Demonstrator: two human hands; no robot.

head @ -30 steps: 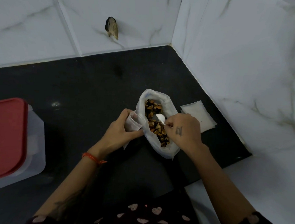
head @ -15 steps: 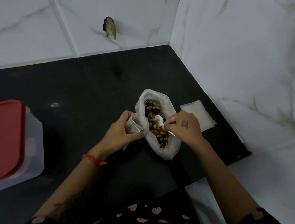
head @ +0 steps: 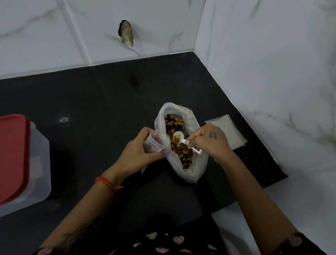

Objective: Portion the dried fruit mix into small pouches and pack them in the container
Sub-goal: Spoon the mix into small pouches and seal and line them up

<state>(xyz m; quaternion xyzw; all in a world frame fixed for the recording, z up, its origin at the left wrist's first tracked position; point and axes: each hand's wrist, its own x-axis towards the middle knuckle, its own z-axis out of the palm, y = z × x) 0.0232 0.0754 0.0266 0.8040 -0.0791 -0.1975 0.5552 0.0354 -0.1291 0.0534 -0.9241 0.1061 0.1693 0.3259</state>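
Right hand [head: 210, 143] pinching flat handle of small white plastic spoon [head: 184, 140], round bowl pointing left, above brown dried fruit mix [head: 179, 149] in crinkled translucent bag [head: 188, 170]. Left hand [head: 138, 153] gripping clear, soft small pouch [head: 155, 142], mouth held open, just beside bag's left edge. Bag elongated, long axis running away from viewer, on glossy black counter [head: 87, 104]; red-lidded translucent container [head: 13, 163] well apart at left.

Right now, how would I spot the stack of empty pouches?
Find the black countertop corner beneath the marble walls. Right of the open bag of dried fruit mix, behind the right hand, lies the stack of empty pouches: flat, pale, unfilled.
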